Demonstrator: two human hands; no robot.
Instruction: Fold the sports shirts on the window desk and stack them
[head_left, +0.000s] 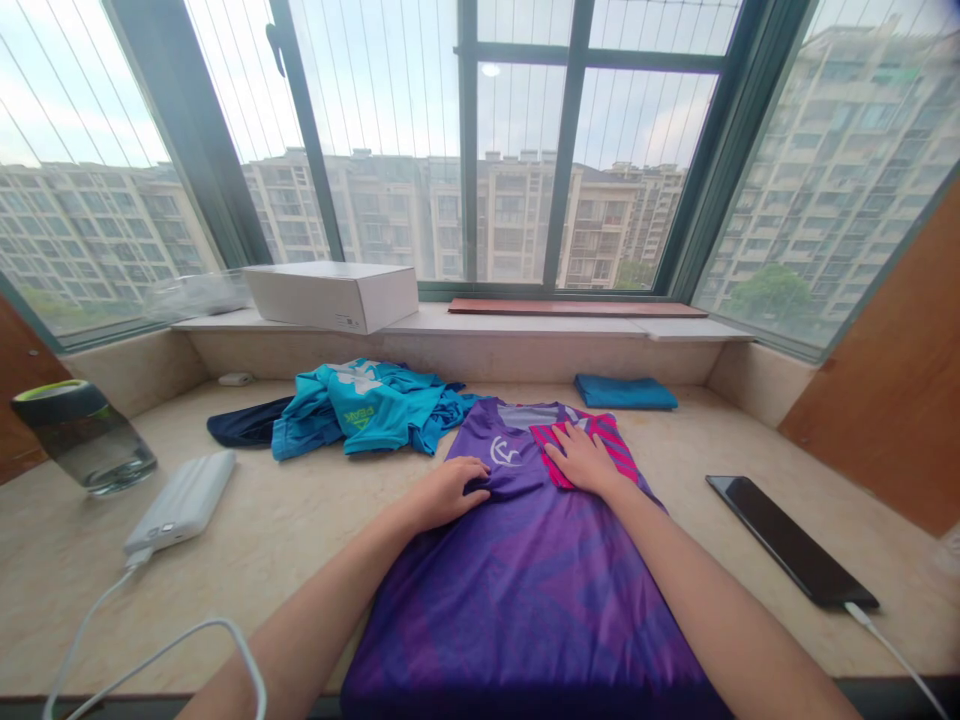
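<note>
The purple, patterned short-sleeved shirt (517, 590) is pressed by an open right hand (581, 458), whose fingers are spread over a pink-and-red striped section of fabric (615, 455) near the collar. The shirt is also touched by the left hand (454, 490) at its left edge, with the fingers slightly bent; whether any cloth is pinched there cannot be told.

The shirt is laid on the beige, marble-look counter (300, 530), between the two forearms. Its long axis is directed from the near edge towards the window, with the collar pointed away and the wider body nearest the viewer. A curved white emblem (504, 452) is shown on the chest, just beside the left hand.

Beyond the left hand, a crumpled bright-blue garment (382, 405) with white and green print is heaped, with dark navy cloth (244, 425) beside it. Farther left, a white power bank (184, 500) is connected to a white cable (225, 625), near a clear bottle with a dark lid (94, 440). Behind the shirt, to the right, a folded blue cloth (626, 392) is set down. A black smartphone (787, 540) is placed well to the right, with a white charging cable (889, 640) plugged in.
</note>
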